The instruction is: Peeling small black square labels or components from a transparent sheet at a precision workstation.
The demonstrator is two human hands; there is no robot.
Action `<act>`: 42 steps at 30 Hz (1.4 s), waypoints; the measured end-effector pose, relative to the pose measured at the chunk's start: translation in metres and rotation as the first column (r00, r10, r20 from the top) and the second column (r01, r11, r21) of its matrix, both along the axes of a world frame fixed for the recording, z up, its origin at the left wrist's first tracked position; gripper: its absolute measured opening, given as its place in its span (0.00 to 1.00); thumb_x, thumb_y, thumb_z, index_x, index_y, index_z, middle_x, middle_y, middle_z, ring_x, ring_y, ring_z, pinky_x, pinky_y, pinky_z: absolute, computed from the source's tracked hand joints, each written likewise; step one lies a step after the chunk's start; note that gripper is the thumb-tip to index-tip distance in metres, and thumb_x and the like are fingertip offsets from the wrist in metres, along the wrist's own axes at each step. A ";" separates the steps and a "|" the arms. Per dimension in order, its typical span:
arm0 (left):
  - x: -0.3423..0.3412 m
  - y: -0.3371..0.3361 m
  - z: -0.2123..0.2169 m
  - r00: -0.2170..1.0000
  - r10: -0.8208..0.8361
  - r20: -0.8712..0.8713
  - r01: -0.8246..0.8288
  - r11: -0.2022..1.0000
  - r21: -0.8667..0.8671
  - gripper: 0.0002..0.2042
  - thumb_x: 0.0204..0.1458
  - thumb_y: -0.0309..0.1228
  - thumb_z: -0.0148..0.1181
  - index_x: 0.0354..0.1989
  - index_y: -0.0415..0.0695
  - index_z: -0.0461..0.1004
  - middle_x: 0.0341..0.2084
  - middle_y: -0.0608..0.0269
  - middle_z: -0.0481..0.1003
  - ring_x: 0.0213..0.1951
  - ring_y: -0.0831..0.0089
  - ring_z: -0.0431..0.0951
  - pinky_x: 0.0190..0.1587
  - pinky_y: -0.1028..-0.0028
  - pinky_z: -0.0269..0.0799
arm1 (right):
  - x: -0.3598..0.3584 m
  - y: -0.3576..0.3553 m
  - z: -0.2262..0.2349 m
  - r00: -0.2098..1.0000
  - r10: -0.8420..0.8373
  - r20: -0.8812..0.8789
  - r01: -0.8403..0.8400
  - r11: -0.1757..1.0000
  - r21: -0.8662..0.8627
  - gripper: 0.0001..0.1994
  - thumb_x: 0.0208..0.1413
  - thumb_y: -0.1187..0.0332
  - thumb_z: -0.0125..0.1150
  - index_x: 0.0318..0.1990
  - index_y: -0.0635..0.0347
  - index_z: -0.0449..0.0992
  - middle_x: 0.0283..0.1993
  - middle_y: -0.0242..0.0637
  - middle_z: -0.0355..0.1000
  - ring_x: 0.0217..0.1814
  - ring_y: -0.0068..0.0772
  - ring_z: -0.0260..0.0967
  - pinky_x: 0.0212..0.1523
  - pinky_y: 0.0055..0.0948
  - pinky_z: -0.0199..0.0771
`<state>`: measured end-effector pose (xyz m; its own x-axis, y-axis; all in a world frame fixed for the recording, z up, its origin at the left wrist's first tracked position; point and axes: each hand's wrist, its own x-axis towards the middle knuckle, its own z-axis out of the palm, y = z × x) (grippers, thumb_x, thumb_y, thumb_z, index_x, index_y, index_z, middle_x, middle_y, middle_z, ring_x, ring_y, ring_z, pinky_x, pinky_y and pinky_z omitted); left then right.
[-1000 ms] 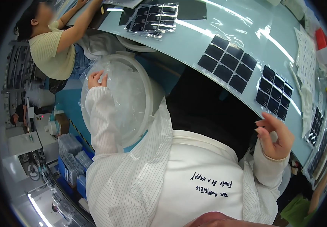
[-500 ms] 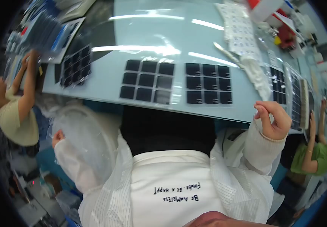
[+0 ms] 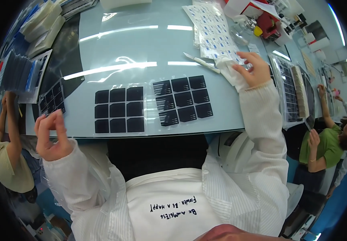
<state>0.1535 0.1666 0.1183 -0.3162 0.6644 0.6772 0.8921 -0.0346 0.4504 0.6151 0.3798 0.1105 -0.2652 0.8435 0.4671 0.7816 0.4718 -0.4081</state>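
Note:
Over the table's left front edge, my left hand (image 3: 53,138) has thumb and forefinger curled into a ring; whatever it may hold cannot be made out. Just beyond it lies a small sheet of black squares (image 3: 53,99) in a three-wide grid. Farther right, my right hand (image 3: 255,70) reaches over a crumpled white cloth (image 3: 227,69), thumb and forefinger apart. Between the hands lie a clear sheet of black squares (image 3: 118,109) and a second such sheet (image 3: 183,99), tilted slightly, with pale lines on its squares. A slim white pen-like tool (image 3: 201,61) touches the cloth.
White printed sheets (image 3: 213,34) lie beyond the cloth on the glass-topped table (image 3: 117,48). Bottles and a red holder (image 3: 266,22) stand at the far right. Stacked plastic sleeves (image 3: 18,74) fill the left side. Two people work at either side.
My right hand has moved forward from the table edge to the white cloth. My left hand has come up from below the edge. The view has shifted, and the right-hand sheet now sits tilted.

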 end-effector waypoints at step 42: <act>0.097 0.020 -0.019 0.754 -0.639 0.152 0.656 0.745 -0.121 0.09 0.40 0.18 0.70 0.31 0.44 0.81 0.18 0.68 0.76 0.23 0.73 0.75 0.51 0.63 0.68 | 0.030 0.017 0.040 0.558 -0.615 -0.557 -0.013 0.665 -0.747 0.24 0.46 0.56 0.77 0.47 0.61 0.78 0.43 0.39 0.79 0.42 0.34 0.79 0.47 0.33 0.80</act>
